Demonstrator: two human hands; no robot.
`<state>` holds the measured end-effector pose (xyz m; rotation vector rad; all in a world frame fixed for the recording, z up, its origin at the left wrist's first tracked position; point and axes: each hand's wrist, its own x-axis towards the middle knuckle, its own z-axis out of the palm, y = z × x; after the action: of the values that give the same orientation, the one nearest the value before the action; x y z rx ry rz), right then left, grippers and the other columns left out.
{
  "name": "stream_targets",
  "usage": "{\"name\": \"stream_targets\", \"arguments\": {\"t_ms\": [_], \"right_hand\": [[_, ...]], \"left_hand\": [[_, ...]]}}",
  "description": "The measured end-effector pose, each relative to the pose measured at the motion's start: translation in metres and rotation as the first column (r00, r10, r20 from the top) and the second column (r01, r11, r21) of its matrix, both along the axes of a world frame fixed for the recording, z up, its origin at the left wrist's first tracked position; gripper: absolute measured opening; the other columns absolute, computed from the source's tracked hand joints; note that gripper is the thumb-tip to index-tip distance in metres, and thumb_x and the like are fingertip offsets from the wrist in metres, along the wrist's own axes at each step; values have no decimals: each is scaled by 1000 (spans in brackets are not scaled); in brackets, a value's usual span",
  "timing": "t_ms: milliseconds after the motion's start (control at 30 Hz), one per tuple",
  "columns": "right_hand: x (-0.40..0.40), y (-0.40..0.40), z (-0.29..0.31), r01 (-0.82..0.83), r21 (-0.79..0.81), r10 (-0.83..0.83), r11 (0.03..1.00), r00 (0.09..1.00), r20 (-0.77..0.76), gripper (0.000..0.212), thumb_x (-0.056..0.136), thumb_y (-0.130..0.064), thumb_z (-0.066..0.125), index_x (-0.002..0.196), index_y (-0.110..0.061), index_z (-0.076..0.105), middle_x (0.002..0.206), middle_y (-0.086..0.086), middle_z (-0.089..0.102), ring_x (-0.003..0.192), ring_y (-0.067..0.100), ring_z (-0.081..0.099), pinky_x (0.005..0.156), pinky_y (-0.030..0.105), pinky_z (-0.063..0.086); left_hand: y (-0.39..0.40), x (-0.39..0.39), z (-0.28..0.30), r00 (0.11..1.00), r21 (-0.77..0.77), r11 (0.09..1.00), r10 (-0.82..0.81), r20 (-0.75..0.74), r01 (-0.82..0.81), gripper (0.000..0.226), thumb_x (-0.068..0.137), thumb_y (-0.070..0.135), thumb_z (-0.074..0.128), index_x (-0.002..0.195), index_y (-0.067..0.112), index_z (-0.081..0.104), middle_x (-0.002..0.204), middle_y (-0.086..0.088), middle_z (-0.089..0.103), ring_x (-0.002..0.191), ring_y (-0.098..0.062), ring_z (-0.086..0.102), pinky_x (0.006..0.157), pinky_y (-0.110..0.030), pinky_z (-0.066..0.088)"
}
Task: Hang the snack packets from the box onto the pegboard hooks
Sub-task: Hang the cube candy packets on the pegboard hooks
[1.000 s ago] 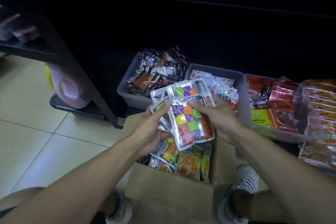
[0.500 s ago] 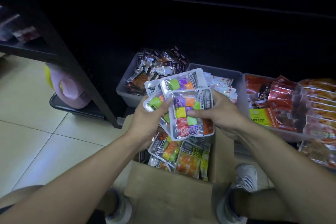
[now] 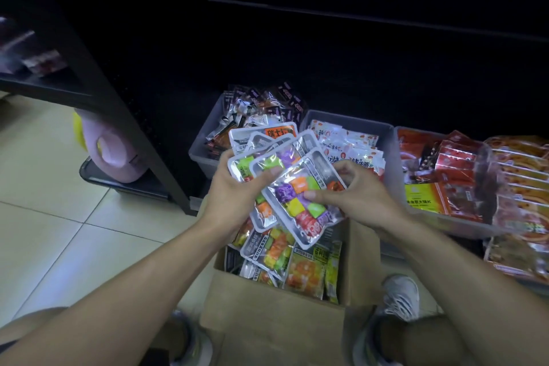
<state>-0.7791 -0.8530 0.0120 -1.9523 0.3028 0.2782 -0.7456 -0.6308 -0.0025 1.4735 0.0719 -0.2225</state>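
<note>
Dim shelving and pale floor tiles are framing the fanned snack packets (image 3: 294, 184), which both hands are holding just above the open cardboard box (image 3: 267, 315). Left hand (image 3: 237, 193) is clamping the stack; right hand (image 3: 353, 196) is pinching the front packet. Gathering seems underway (no pegboard hooks showing), so next likely calls for rising and finding each hang-hole. Grey bins (image 3: 386, 140) are sitting behind.

Silver snack packets (image 3: 300, 199) show green, purple, orange, yellow cubes; brown box (image 3: 267, 315).
</note>
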Motion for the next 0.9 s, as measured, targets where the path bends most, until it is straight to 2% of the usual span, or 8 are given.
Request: {"name": "stream_targets", "arguments": {"t_ms": [100, 200, 267, 333, 567, 667, 800, 900], "right_hand": [[5, 5, -10, 167, 148, -150, 975, 982, -117, 107, 43, -72, 95, 131, -22, 60, 126, 3, 72, 111, 25, 72, 83, 44, 64], [9, 10, -13, 354, 625, -179, 696, 928, -326, 100, 61, -30, 97, 144, -14, 43, 130, 14, 71, 110, 21, 74, 84, 40, 64], [8, 17, -13, 434, 753, -198, 494, 900, -388, 102, 69, -5, 86, 156, -8, 32, 121, 16, 76, 106, 19, 76, 93, 34, 62], [9, 25, -14, 465, 776, -245, 426, 885, -396, 104, 67, -1, 84, 157, -9, 32, 118, 17, 77, 108, 20, 76, 103, 34, 55], [39, 38, 0, 520, 645, -309, 560, 853, -420, 52, 77, -38, 78, 117, -8, 71, 109, 13, 80, 100, 31, 77, 82, 42, 61], [56, 34, -13, 540, 567, -349, 622, 839, -417, 75, 73, -46, 82, 135, -9, 62, 109, 12, 80, 99, 30, 78, 98, 49, 57], [71, 21, -27, 535, 514, -418, 671, 845, -334, 127, 63, -57, 94, 163, -22, 23, 133, 10, 71, 117, 28, 72, 114, 60, 44], [78, 22, -26, 518, 475, -435, 711, 855, -282, 146, 44, -69, 98, 162, -22, 26, 141, 3, 67, 127, 23, 66, 119, 60, 37]], "left_hand": [[1, 5, 9, 997, -26, 997, 77, 18, -77, 69, 69, 35, 90, 127, 39, 52, 113, 5, 80, 98, -22, 81, 85, -46, 65], [1, 9, 18, 989, -62, 987, 148, 23, -146, 63, 76, 29, 89, 126, 37, 51, 107, 8, 81, 95, -21, 82, 87, -47, 65], [1, 12, 20, 984, -101, 979, 180, 11, -178, 64, 77, 27, 88, 129, 33, 51, 105, 8, 81, 95, -20, 82, 88, -47, 65], [0, 16, 20, 983, -137, 974, 183, -11, -182, 57, 83, 22, 87, 128, 31, 52, 103, 8, 82, 93, -20, 82, 88, -48, 66], [-28, 22, 15, 991, -62, 990, 125, -40, -127, 52, 97, 18, 76, 135, 37, 46, 110, 2, 80, 89, -28, 82, 81, -49, 67], [-29, 33, 11, 995, -5, 996, 87, -49, -88, 57, 98, 26, 71, 143, 39, 39, 107, 10, 81, 78, -27, 82, 75, -50, 67], [-25, 50, 18, 1000, 113, 994, -8, -19, 11, 62, 97, 29, 72, 146, 44, 37, 103, 29, 76, 78, -22, 81, 70, -34, 68], [-22, 55, 12, 998, 94, 995, -14, -64, 20, 65, 94, 25, 80, 143, 45, 42, 110, 18, 79, 90, -18, 82, 82, -43, 68]]}}
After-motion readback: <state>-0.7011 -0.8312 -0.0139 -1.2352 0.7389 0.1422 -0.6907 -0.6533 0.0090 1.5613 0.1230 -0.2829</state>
